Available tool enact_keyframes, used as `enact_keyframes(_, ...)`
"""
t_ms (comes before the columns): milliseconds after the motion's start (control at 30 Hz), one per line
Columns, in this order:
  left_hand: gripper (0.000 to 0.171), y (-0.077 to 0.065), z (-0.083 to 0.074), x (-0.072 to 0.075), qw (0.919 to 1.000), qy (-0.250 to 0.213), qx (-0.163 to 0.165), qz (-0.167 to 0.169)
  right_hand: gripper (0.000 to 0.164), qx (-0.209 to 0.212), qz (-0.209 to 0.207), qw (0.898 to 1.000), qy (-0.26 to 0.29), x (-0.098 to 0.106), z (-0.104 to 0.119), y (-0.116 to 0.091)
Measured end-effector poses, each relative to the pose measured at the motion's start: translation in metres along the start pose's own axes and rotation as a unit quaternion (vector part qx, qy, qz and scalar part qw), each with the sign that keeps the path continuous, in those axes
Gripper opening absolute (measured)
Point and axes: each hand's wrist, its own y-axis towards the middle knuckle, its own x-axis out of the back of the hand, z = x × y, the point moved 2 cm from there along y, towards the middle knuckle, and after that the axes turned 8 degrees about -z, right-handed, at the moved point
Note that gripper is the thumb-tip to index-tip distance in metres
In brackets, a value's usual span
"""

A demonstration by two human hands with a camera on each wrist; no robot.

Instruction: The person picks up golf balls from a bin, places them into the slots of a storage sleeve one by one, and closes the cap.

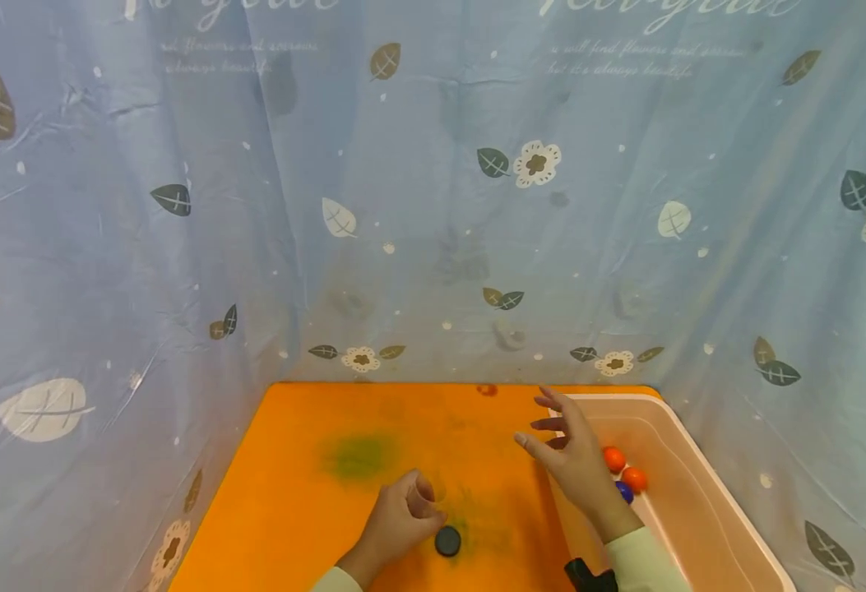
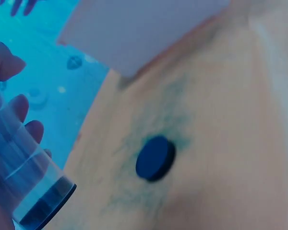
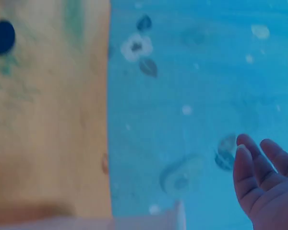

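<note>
My left hand (image 1: 399, 518) is low over the orange table, fingers curled round a clear cylindrical container (image 2: 33, 163) with a dark end. The container is plain in the left wrist view but barely visible in the head view. Just right of that hand, a round dark disc like a cap (image 1: 447, 541) lies flat on the table, apart from the fingers. My right hand (image 1: 576, 460) is raised by the left rim of a peach plastic bin (image 1: 724, 481). Its fingers are spread and loosely bent, with nothing between them.
Inside the bin lie two orange balls (image 1: 634, 478) and a blue ball (image 1: 624, 492), partly hidden by the right forearm. The orange table (image 1: 292, 510) has a green stain. A blue patterned curtain (image 1: 433, 205) encloses the back and sides.
</note>
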Motion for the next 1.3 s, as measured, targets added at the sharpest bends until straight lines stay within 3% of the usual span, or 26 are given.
enact_keyframes(200, 0.024, -0.009, -0.007, -0.013, 0.9969, -0.072, 0.010, 0.031, 0.076, 0.002, -0.031, 1.000, -0.001, 0.039, -0.017, 0.019)
enact_keyframes(567, 0.023, -0.009, -0.010, -0.006, 0.9980, -0.049, 0.025, 0.031, 0.079, -0.061, -0.068, 0.994, -0.062, 0.095, -0.070, 0.047)
enact_keyframes(767, 0.022, -0.010, -0.010, -0.006, 0.9980, -0.053, 0.012, 0.033, 0.085, -0.115, -0.020, 0.988, -0.101, 0.104, -0.113, 0.047)
enact_keyframes(967, 0.024, -0.011, -0.013, -0.004, 0.9985, -0.040, -0.002, 0.037, 0.077, -0.166, 0.038, 0.982, -0.079, 0.110, -0.156, 0.044)
enact_keyframes(1200, 0.026, -0.011, -0.014, -0.002, 0.9988, -0.038, -0.002, 0.031, 0.069, -0.238, 0.104, 0.965, -0.041, 0.112, -0.186, 0.033)
enact_keyframes(1300, 0.024, -0.011, -0.012, -0.001, 0.9987, -0.043, -0.002, 0.028, 0.060, -0.269, 0.133, 0.952, -0.060, 0.113, -0.189, 0.028)
